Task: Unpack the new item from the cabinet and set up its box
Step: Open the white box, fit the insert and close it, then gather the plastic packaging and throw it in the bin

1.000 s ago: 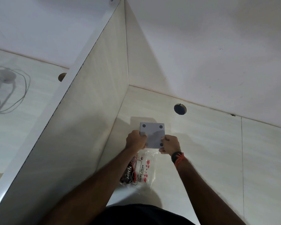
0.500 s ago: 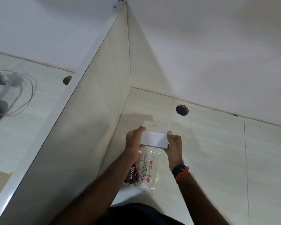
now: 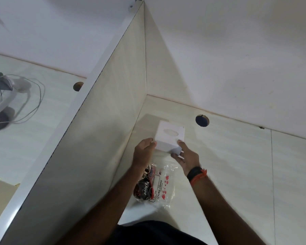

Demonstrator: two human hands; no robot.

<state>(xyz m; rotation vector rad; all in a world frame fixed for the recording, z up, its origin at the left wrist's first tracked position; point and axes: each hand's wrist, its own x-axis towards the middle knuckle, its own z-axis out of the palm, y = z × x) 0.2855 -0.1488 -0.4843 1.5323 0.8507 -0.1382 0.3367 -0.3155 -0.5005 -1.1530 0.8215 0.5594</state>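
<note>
A small white box (image 3: 169,137) with an oval slot in its top face stands on the pale cabinet shelf (image 3: 237,165), near the left partition. My left hand (image 3: 143,152) grips its left side and my right hand (image 3: 185,157) holds its lower right corner. A clear plastic wrapper (image 3: 163,186) with red print lies on the shelf just below the box, beside a dark "Dove" packet (image 3: 143,188), partly under my left forearm.
A tall partition panel (image 3: 95,138) closes the shelf on the left. A round cable hole (image 3: 202,120) sits in the shelf near the white back wall. Beyond the partition, white cables (image 3: 25,103) and a grey device lie on another surface.
The box was held with its grey underside and its dark round feet facing me. It has been turned over and now sits with the slotted top up, a bit farther back.
</note>
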